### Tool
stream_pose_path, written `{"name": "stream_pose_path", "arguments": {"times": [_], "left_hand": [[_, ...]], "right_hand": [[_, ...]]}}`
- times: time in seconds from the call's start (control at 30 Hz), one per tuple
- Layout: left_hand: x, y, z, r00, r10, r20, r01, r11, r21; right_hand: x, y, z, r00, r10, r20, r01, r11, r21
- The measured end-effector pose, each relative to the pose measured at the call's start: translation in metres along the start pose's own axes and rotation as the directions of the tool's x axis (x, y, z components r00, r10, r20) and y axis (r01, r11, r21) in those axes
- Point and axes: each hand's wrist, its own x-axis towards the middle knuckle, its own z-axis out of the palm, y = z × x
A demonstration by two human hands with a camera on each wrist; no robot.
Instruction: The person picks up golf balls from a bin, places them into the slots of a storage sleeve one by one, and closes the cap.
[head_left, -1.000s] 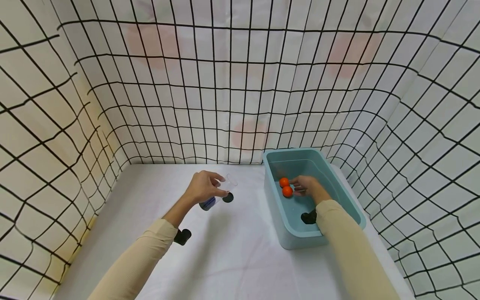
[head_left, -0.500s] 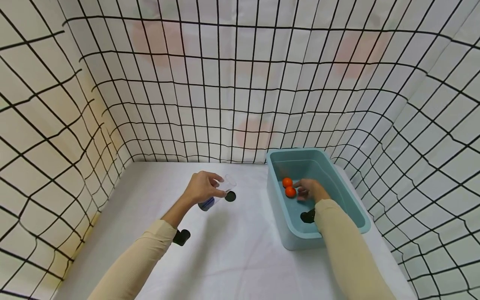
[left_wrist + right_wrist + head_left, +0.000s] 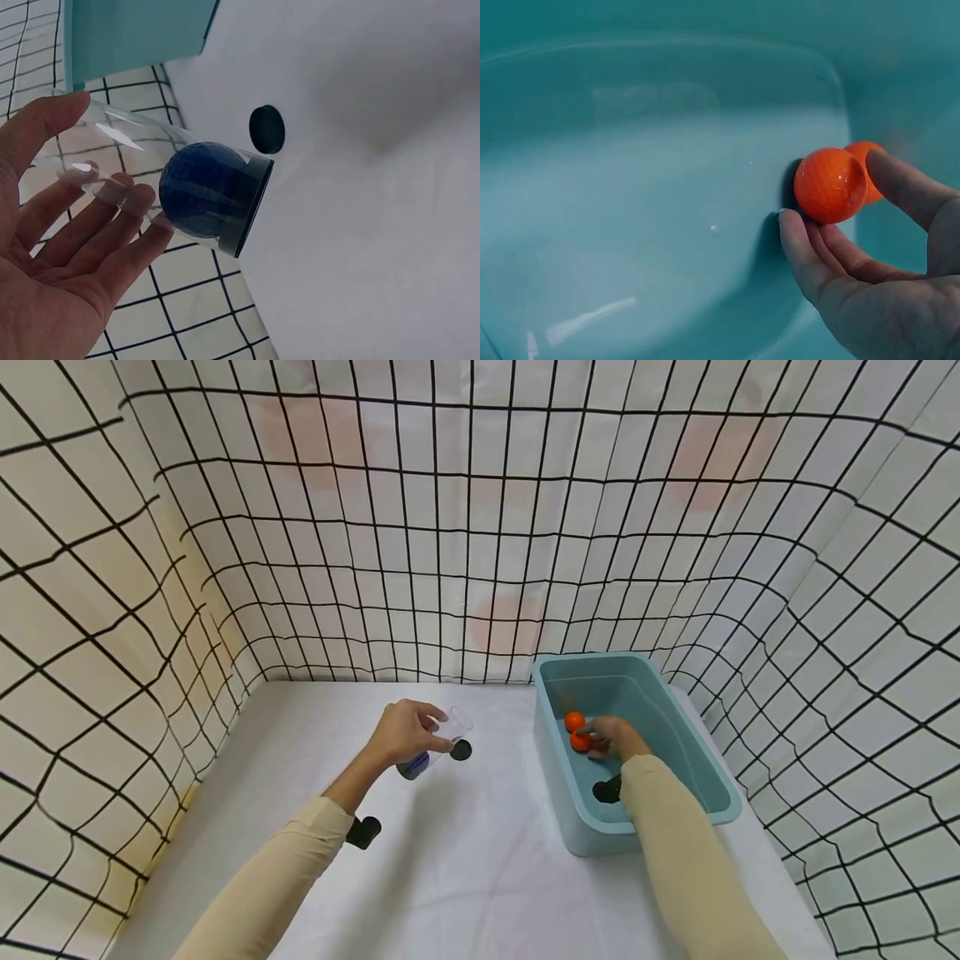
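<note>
Head view. Item: left hand [image 3: 405, 735], its cream-sleeved forearm [image 3: 281, 872] running in from the near left, wrist bent over the white table [image 3: 495, 893]. It pinches a clear tube [image 3: 456, 727] between thumb and fingers; the tube leans, rim up and to the right, a blue ball [image 3: 416, 765] at its lower end. A black disc [image 3: 461, 749] appears beside it. Item: right hand [image 3: 615, 737], palm down inside a teal bin [image 3: 577, 827], its arm angled in from the near right, fingers at the nearer of two orange balls [image 3: 581, 740]. Black netting [image 3: 480, 568] stands behind.

Left wrist view. Thumb laid on the tube's upper side, fingers slightly bent beneath; the ball sits by the dark base, well clear of the palm. The disc is near the base, apart from it.

Right wrist view. Thumb and fingers stand apart, the front ball between them, the second just behind. Whether they pinch it, I cannot tell. Both balls are beside the bin's wall.
</note>
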Motion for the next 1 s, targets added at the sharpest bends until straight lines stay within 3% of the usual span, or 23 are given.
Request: {"name": "stream_pose_path", "arguments": {"times": [0.27, 0.77, 1.0], "left_hand": [[0.002, 0.0, 0.001, 1.0, 0.003, 0.0, -0.003, 1.0, 0.008], [0.001, 0.0, 0.001, 1.0, 0.005, -0.005, -0.005, 1.0, 0.014], [0.001, 0.0, -0.001, 1.0, 0.004, -0.001, -0.004, 1.0, 0.018]], "right_hand": [[0.006, 0.001, 0.0, 1.0, 0.006, 0.002, -0.005, 0.999, -0.045], [-0.011, -0.001, -0.006, 1.0, 0.016, 0.002, -0.016, 0.998, 0.064], [-0.027, -0.008, -0.016, 0.994, -0.044, 0.1, 0.032, 0.992, 0.12]]}}
